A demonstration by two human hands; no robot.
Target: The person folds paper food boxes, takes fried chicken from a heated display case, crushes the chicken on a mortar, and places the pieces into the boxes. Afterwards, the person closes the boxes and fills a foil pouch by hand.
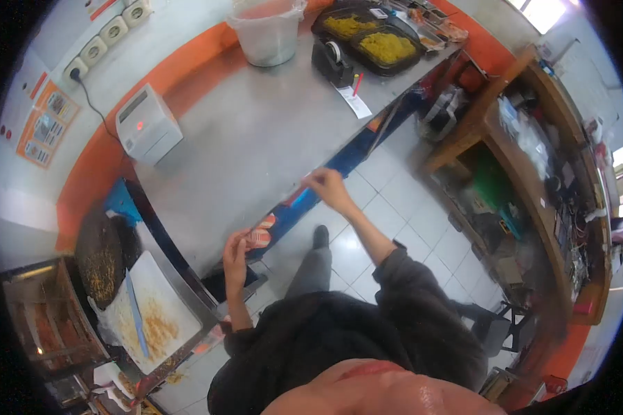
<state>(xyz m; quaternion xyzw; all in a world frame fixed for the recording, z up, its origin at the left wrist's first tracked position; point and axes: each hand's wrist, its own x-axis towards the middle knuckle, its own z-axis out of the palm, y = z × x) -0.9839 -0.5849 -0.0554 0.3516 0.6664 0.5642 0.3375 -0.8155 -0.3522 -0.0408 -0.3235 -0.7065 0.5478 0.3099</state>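
Note:
My left hand [235, 250] is at the front edge of the steel table [235, 159]. Its fingers are closed on an orange-and-white striped packet or folded paper [259, 238], whose exact kind I cannot make out. Further right along the same edge is my right hand [329, 188], fingertips pinched together. Whether anything thin is between them is too small and blurred to tell. A small reddish item [292, 196] shows at the table edge between the two hands, just left of my right fingertips.
A white label printer [149, 126] stands at the table's left. Toward the back are a white bucket [266, 34], a tape dispenser [331, 63] and black trays of yellow food [387, 50]. A knife [137, 315] lies on a stained cutting board [166, 297]. Wooden shelves [533, 180] stand right.

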